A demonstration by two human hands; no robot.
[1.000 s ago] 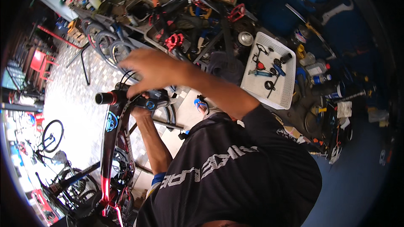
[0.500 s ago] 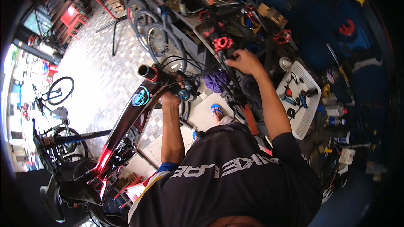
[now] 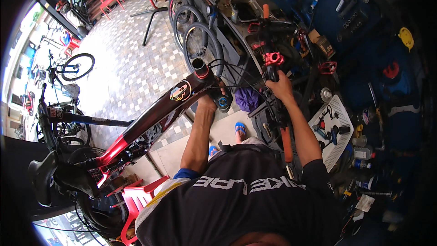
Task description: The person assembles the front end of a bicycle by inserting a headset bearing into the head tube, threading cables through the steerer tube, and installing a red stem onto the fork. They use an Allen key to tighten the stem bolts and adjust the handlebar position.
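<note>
Fingers of left hand (image 3: 210, 102) wrap the bike frame (image 3: 154, 114) under its head tube; right hand (image 3: 278, 86) clamps the red-stemmed handlebar (image 3: 273, 61) near the workbench (image 3: 236, 27) edge. Advice: steady frame, avoid snagging cables.

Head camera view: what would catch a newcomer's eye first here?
The black-and-red bike frame slants across the middle, its head tube up by the workbench. The left hand grips beneath that tube, while the right hand holds a black part by a red stem. A white tray of tools sits right.
</note>
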